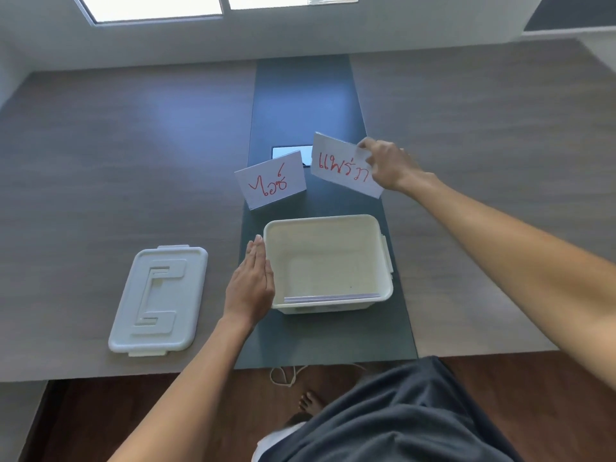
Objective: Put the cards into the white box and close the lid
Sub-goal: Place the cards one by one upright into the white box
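The white box (383, 258) stands open on the dark strip of the table, with the edges of cards (333, 298) showing against its near wall. My left hand (251, 283) lies flat against the box's left wall, fingers together. Beyond the box a folded white card with red writing (271, 185) stands on the table. To its right my right hand (388, 166) pinches a second white card with red writing (340, 165), lifted off the table. The white lid (158, 301) lies flat to the left of the box.
A small dark panel with a pale frame (290, 151) sits in the dark strip behind the cards. The table's near edge (133, 375) runs just in front of the lid. A white cord (283, 376) hangs below that edge. Wooden floor and my bare foot (308, 401) lie beneath.
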